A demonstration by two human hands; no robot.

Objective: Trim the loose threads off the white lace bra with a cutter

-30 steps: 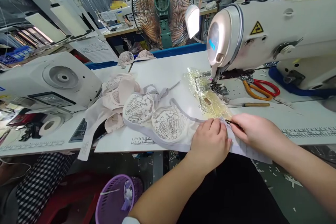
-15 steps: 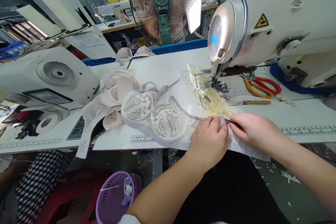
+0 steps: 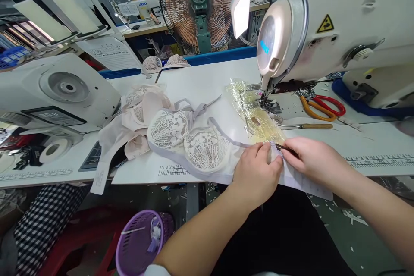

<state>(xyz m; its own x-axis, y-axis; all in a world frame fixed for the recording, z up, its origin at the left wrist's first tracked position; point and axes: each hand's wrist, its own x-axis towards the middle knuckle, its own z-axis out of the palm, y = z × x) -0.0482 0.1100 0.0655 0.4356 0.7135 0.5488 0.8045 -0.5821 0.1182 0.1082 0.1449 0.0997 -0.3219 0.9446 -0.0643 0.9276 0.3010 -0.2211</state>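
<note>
A white lace bra (image 3: 194, 142) lies on the white sewing table (image 3: 210, 82), its grey band running to the table's front edge. My left hand (image 3: 258, 174) pinches the band's end at the table edge. My right hand (image 3: 310, 159) grips a small dark tool (image 3: 286, 149) whose tip touches the same band end, right beside my left fingers. The sewing machine head (image 3: 323, 39) stands behind and to the right, with its needle area (image 3: 267, 105) over a clear yellowish plastic sheet (image 3: 255, 116).
A heap of pink bras (image 3: 139, 112) lies left of the white one. Orange and red scissors (image 3: 318, 108) and a wooden-handled tool (image 3: 305, 126) rest by the machine. A second machine (image 3: 54, 95), a fan (image 3: 197, 4), a lamp (image 3: 241, 10) and a purple basket (image 3: 142, 241) surround the table.
Both hands stay on the band end with only slight shifts. The view has drifted a little, so the table and bras sit slightly higher and more to the left.
</note>
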